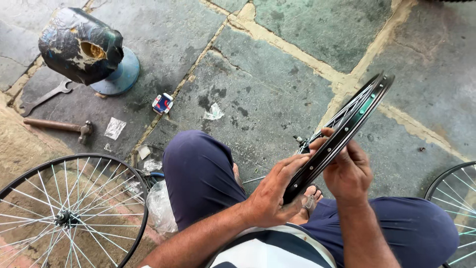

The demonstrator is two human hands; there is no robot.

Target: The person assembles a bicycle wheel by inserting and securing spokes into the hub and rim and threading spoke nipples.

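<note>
A black bicycle wheel rim (358, 115) with thin spokes stands on edge between my knees, seen almost edge-on. My left hand (273, 191) presses its fingers along the near end of the rim. My right hand (347, 168) grips the rim from the other side, thumb over the top edge. Both hands hold the same rim above my sandalled foot (310, 201). My legs in dark blue trousers (198, 173) spread to either side on the stone floor.
A spoked wheel (69, 211) lies at the lower left, another (458, 208) at the right edge. A hammer (59, 126), a spanner (44, 98), a battered dark can on a blue disc (82, 44), a small packet (162, 103) and plastic scraps lie on the floor.
</note>
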